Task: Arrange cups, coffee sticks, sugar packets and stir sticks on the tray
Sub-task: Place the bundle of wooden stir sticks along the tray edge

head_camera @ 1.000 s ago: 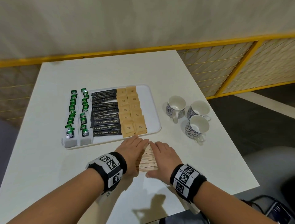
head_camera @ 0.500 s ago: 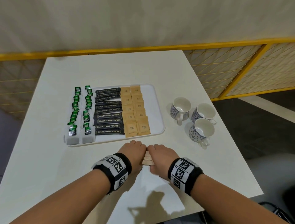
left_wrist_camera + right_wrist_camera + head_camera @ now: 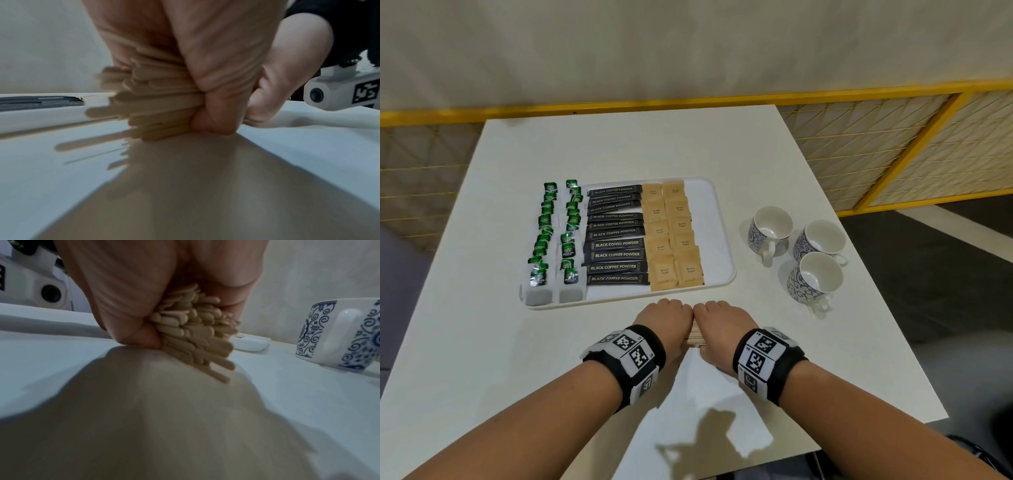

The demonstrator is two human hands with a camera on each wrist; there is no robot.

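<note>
Your left hand (image 3: pixel 666 317) and right hand (image 3: pixel 722 322) have their fingers curled tight around the wooden stir sticks (image 3: pixel 195 335) on the desk (image 3: pixel 619 144), just before the tray (image 3: pixel 719 222). Uneven ends may slip out if you lift now.

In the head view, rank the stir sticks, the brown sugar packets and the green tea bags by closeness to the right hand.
From the right hand:
1. Stir sticks, in its grip, shared with the left hand.
2. Brown sugar packets, on the tray's right part.
3. Green tea bags, at the tray's far left.
</note>
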